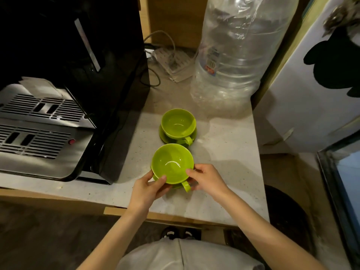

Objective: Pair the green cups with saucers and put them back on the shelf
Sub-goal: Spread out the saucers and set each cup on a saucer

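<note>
Two bright green cups stand on the pale counter. The far cup [178, 123] sits upright on its green saucer [163, 135], handle toward me. The near cup [172, 162] rests on a second saucer [176, 185], mostly hidden beneath it, with its handle pointing at me. My left hand [149, 187] grips the near cup and saucer at their left rim, thumb on the cup's edge. My right hand [206, 179] holds the right rim, beside the handle. No shelf is in view.
A black coffee machine [81, 78] with a metal drip tray [39, 125] fills the left of the counter [224, 152]. A large clear water bottle [233, 55] stands behind the cups, beside a power strip with cables [171, 59]. A white fridge [311, 94] stands at the right.
</note>
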